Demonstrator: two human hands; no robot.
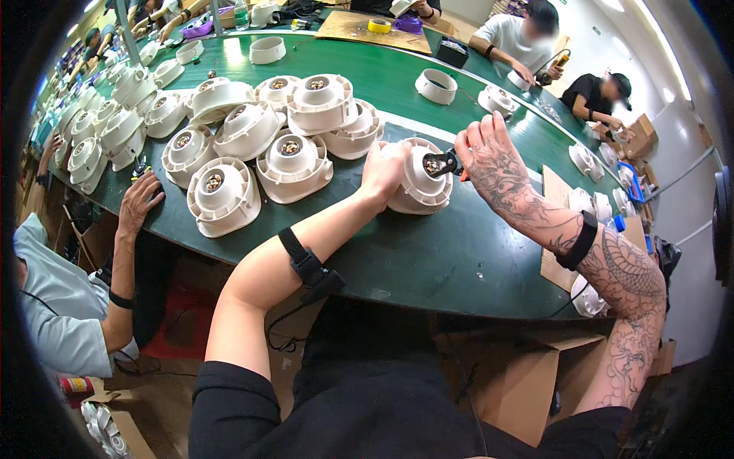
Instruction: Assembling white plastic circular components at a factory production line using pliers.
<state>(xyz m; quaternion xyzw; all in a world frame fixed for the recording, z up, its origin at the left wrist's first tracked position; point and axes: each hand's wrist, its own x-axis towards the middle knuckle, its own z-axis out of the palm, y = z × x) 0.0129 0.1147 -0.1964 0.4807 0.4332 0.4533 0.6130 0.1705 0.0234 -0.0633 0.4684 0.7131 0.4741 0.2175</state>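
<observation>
Left hand: the left hand (384,172) is closed around the left side of a white round plastic housing (419,193), thumb toward its top.
Right hand: the right hand (489,157) is curled around a black hand tool with orange-red on its handle (446,163); the exact finger grip is partly hidden.
Held housing: on the dark green bench (382,264), in front of the person, its metallic centre showing.
Tool tip: over the housing's centre; whether it touches cannot be told.
Left of the hands: a crowded group of similar white plastic housings (223,206), some stacked on others.
Beyond: a bright green flat conveyor surface (348,61) carrying a white open plastic ring (436,86).
Far left: a co-worker's hand (140,199), fingers spread, at the bench edge.
</observation>
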